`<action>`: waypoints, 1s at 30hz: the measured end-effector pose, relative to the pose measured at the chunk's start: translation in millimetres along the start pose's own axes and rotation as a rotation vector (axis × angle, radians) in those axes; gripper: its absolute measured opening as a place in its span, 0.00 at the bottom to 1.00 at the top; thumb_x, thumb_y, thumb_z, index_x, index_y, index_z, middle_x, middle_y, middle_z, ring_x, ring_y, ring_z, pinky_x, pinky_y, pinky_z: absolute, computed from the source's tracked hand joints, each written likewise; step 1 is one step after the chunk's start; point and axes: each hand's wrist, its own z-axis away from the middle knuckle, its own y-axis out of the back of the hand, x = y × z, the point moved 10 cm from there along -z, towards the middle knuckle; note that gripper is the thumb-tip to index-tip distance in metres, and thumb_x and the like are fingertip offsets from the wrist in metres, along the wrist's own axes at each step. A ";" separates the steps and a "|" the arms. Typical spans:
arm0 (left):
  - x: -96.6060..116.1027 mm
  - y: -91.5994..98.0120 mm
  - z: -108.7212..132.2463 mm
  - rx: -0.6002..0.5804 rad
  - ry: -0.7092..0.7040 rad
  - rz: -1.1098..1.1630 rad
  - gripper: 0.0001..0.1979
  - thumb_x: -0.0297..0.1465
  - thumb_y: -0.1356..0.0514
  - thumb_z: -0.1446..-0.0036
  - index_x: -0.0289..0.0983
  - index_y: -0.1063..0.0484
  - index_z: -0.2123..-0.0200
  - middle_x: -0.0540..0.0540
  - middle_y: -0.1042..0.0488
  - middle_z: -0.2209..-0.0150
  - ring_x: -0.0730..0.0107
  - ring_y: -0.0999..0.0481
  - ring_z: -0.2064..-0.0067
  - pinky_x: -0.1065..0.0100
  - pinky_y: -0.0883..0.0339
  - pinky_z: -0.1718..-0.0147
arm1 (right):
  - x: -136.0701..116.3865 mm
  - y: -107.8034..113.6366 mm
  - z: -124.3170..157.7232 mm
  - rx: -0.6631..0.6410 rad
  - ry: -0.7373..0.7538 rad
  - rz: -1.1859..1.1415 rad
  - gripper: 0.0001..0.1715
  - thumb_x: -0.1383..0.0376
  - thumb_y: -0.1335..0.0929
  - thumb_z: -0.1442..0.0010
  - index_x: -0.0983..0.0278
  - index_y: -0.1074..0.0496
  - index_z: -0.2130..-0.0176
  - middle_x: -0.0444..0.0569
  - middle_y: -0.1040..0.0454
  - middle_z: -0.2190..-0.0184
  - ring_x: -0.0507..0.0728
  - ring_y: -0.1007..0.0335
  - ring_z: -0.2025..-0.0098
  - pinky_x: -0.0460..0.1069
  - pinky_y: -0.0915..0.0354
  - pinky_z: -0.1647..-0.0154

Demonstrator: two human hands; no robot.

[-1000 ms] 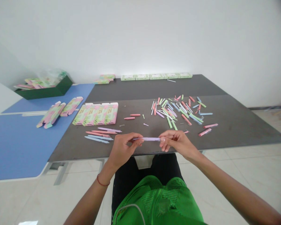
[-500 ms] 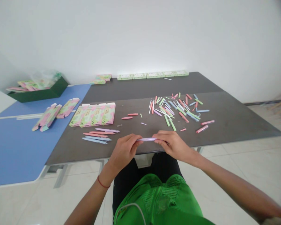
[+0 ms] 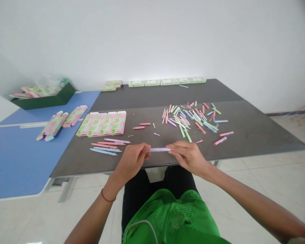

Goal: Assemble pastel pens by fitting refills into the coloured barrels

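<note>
A purple pen (image 3: 159, 149) lies level between my two hands, above the table's front edge. My left hand (image 3: 135, 156) is closed on its left end, and my right hand (image 3: 186, 155) pinches the right end; the fingers hide both tips. A seam shows at the middle of the barrel. Left of my left hand lie several whole pens in purple, red and blue, among them a blue pen (image 3: 103, 151). Past my hands are two red pen barrels (image 3: 138, 127) and a small purple part (image 3: 156, 134).
A heap of loose pen parts (image 3: 190, 118) covers the table's right middle. Upright pink-green boxes (image 3: 106, 123) stand at left, with flattened cartons (image 3: 75, 116) beside them. A dark green bin (image 3: 45, 101) sits on the blue table (image 3: 12, 159). Flat boxes (image 3: 167, 81) line the wall.
My left hand has shifted slightly left along the pen, and more of the purple barrel shows between my hands. My right hand has barely moved.
</note>
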 end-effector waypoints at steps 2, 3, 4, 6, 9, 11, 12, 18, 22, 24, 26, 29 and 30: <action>1.5 1.7 -1.6 0.007 -0.011 0.022 0.13 0.41 0.40 0.31 0.38 0.25 0.53 0.46 0.18 0.60 0.65 0.18 0.61 0.67 0.28 0.59 | 0.3 -0.1 -0.8 -0.004 -0.010 -0.011 0.15 0.67 0.36 0.28 0.64 0.22 0.47 0.57 0.18 0.57 0.59 0.23 0.61 0.52 0.30 0.60; 2.6 2.6 -2.4 0.011 -0.022 0.023 0.14 0.41 0.37 0.34 0.39 0.26 0.50 0.46 0.18 0.57 0.64 0.18 0.60 0.66 0.28 0.57 | 0.9 -0.5 -1.1 -0.009 -0.018 -0.019 0.15 0.66 0.36 0.28 0.64 0.22 0.48 0.57 0.18 0.58 0.59 0.23 0.62 0.52 0.30 0.60; 3.3 2.1 -3.2 0.003 -0.031 0.016 0.14 0.40 0.35 0.35 0.39 0.26 0.51 0.47 0.18 0.57 0.64 0.18 0.60 0.66 0.28 0.57 | 1.5 -0.8 -1.4 -0.013 -0.026 -0.030 0.15 0.66 0.36 0.27 0.64 0.21 0.48 0.57 0.18 0.58 0.59 0.23 0.62 0.52 0.31 0.61; 2.8 -1.3 -4.2 -0.038 -0.030 -0.005 0.10 0.38 0.41 0.30 0.39 0.24 0.59 0.49 0.18 0.66 0.67 0.19 0.66 0.67 0.30 0.60 | 2.6 -0.7 -2.1 -0.015 -0.043 -0.053 0.15 0.65 0.36 0.27 0.63 0.21 0.48 0.56 0.18 0.59 0.58 0.24 0.64 0.52 0.31 0.62; 1.6 -3.6 -4.1 -0.066 -0.023 -0.004 0.14 0.40 0.44 0.28 0.38 0.23 0.59 0.49 0.18 0.66 0.67 0.19 0.65 0.67 0.30 0.60 | 3.4 0.7 -3.6 -0.006 -0.065 -0.081 0.16 0.64 0.36 0.27 0.63 0.21 0.48 0.55 0.18 0.60 0.57 0.25 0.65 0.51 0.32 0.63; 2.8 0.3 -3.7 -0.033 -0.037 0.017 0.16 0.41 0.36 0.34 0.39 0.26 0.49 0.47 0.17 0.56 0.64 0.17 0.59 0.67 0.29 0.56 | 4.0 0.8 -4.5 -0.007 -0.078 -0.090 0.16 0.64 0.36 0.27 0.63 0.21 0.49 0.54 0.18 0.61 0.57 0.26 0.67 0.51 0.33 0.64; 3.2 2.6 -3.4 -0.013 -0.045 0.017 0.19 0.41 0.33 0.37 0.40 0.27 0.46 0.46 0.17 0.53 0.64 0.17 0.57 0.67 0.29 0.55 | 4.3 0.6 -4.8 -0.008 -0.085 -0.095 0.16 0.64 0.36 0.27 0.62 0.21 0.49 0.54 0.19 0.61 0.56 0.27 0.67 0.50 0.33 0.65; -1.6 -2.6 -1.8 -0.079 -0.027 0.027 0.13 0.38 0.45 0.27 0.39 0.23 0.58 0.48 0.18 0.66 0.68 0.19 0.67 0.69 0.28 0.62 | 6.6 -2.0 -5.4 -0.021 -0.116 -0.123 0.16 0.63 0.36 0.27 0.63 0.20 0.50 0.54 0.18 0.61 0.57 0.26 0.67 0.51 0.33 0.65; 4.8 3.9 -2.9 -0.006 -0.067 0.039 0.17 0.38 0.33 0.36 0.41 0.27 0.46 0.47 0.17 0.55 0.65 0.18 0.60 0.67 0.28 0.57 | 8.4 -2.7 -5.9 -0.033 -0.149 -0.130 0.16 0.62 0.36 0.27 0.63 0.20 0.50 0.54 0.18 0.61 0.57 0.24 0.66 0.50 0.33 0.66; 7.1 3.3 -3.7 -0.007 -0.084 0.004 0.07 0.35 0.37 0.33 0.40 0.24 0.54 0.49 0.17 0.62 0.68 0.19 0.64 0.69 0.30 0.60 | 8.1 -4.1 -6.1 -0.049 -0.144 -0.111 0.16 0.62 0.36 0.27 0.63 0.20 0.50 0.54 0.18 0.62 0.56 0.25 0.67 0.50 0.33 0.66; 3.7 1.9 -4.1 -0.023 -0.063 -0.021 0.09 0.35 0.41 0.30 0.39 0.23 0.61 0.50 0.19 0.70 0.69 0.21 0.69 0.69 0.34 0.64 | 7.5 -4.2 -5.7 -0.052 -0.119 -0.070 0.16 0.63 0.36 0.27 0.63 0.20 0.49 0.54 0.18 0.62 0.57 0.24 0.67 0.51 0.32 0.65; -14.1 4.5 -2.0 -0.006 0.059 0.018 0.21 0.39 0.48 0.26 0.37 0.26 0.70 0.51 0.25 0.77 0.72 0.28 0.76 0.70 0.38 0.71 | 8.1 0.8 -3.7 -0.006 -0.073 0.001 0.17 0.64 0.36 0.27 0.62 0.21 0.47 0.55 0.17 0.58 0.59 0.22 0.61 0.53 0.29 0.59; -20.1 5.6 -0.5 0.003 0.094 0.046 0.23 0.39 0.49 0.26 0.37 0.27 0.73 0.51 0.26 0.79 0.73 0.29 0.77 0.70 0.39 0.73 | 9.6 2.8 -2.7 0.010 -0.073 0.008 0.17 0.65 0.36 0.27 0.62 0.21 0.47 0.56 0.17 0.57 0.60 0.22 0.59 0.53 0.29 0.57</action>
